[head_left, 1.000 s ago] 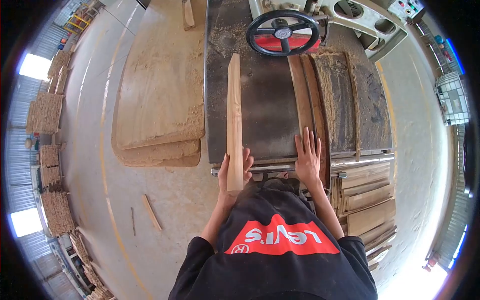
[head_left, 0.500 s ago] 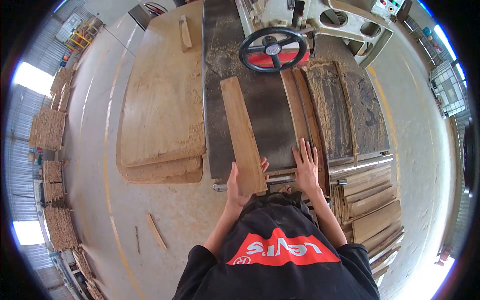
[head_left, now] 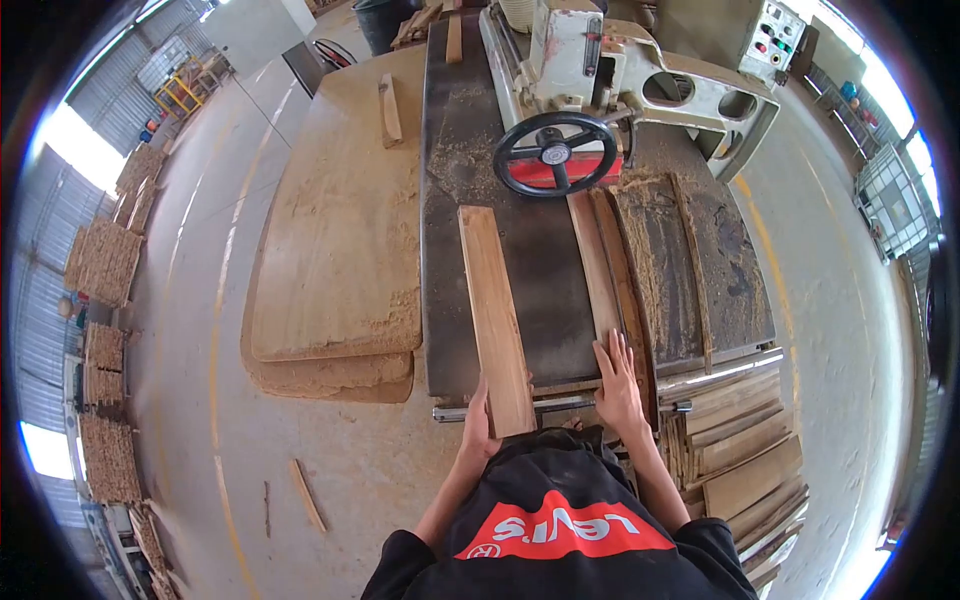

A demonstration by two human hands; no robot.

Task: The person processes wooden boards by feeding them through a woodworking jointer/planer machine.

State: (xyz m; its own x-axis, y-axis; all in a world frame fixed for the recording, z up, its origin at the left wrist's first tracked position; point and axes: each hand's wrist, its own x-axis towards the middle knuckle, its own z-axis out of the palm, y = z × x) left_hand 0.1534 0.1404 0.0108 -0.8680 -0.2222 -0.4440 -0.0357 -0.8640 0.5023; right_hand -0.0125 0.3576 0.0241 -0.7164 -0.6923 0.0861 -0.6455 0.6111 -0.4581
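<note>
My left hand (head_left: pixel 481 420) grips the near end of a long, flat wooden plank (head_left: pixel 494 310). Its thumb shows along the left edge, while the fingers are hidden beneath the wood. That plank points away from me over the dark metal machine table (head_left: pixel 545 280). My right hand (head_left: pixel 622 392) is open, fingers stretched forward on the near part of a second plank (head_left: pixel 595 260). This narrower plank lies along the wooden guide strip (head_left: pixel 632 290), its far end at the machine below the black handwheel (head_left: pixel 555 155).
Left of the table is a sawdust-covered wooden board (head_left: pixel 335 240) carrying a short offcut (head_left: pixel 390 112). Several planks are stacked (head_left: pixel 745 450) at my right. A control panel (head_left: pixel 775 38) stands at the back right. Wood scraps (head_left: pixel 307 495) lie on the floor.
The view has tilted up, so more of the machine's far side shows. The left fingers, seen earlier at the plank's right edge, are now hidden. The right fingers are closer together.
</note>
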